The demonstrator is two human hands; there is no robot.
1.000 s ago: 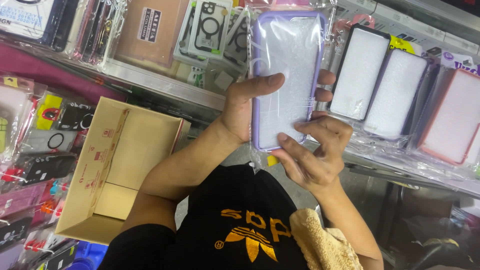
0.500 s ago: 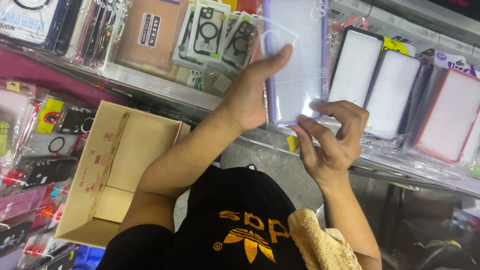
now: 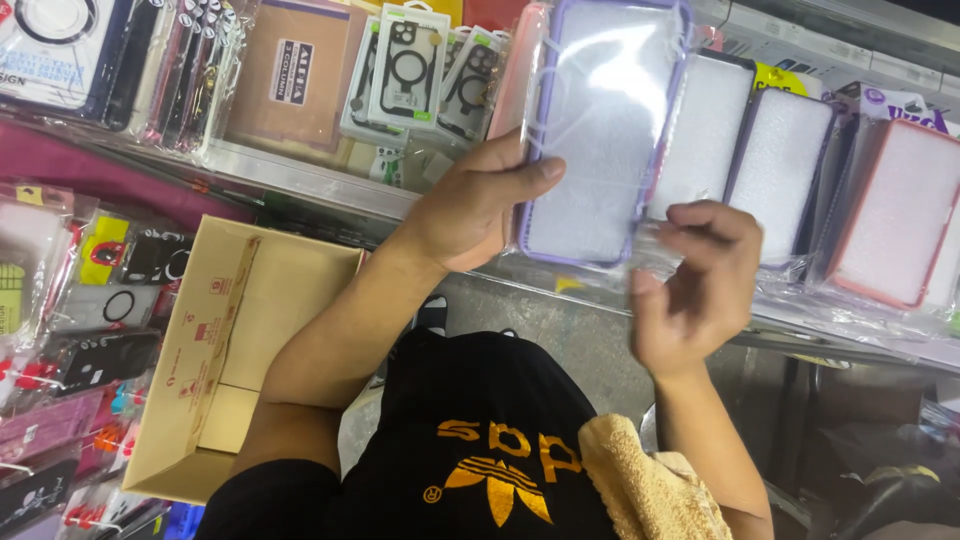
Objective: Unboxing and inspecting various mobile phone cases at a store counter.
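Observation:
My left hand (image 3: 470, 205) grips a purple-rimmed frosted phone case in a clear plastic sleeve (image 3: 600, 130), thumb across its lower left edge, holding it up in front of the shelf. My right hand (image 3: 695, 285) is just below and right of the case, fingers curled and pinching the loose lower edge of the clear sleeve. Behind the case, more sleeved phone cases (image 3: 780, 170) stand in a row on the metal shelf (image 3: 300, 175).
An open cardboard box (image 3: 240, 330) lies at lower left. Packaged phone cases (image 3: 400, 70) hang and lean along the shelf, and more packages (image 3: 70, 330) fill the left side. A pink-rimmed case (image 3: 895, 215) stands at right. A yellow towel (image 3: 650, 490) rests on my lap.
My left hand has lifted the purple case higher and to the right. My right hand has slipped off the case's front down to the sleeve's lower edge.

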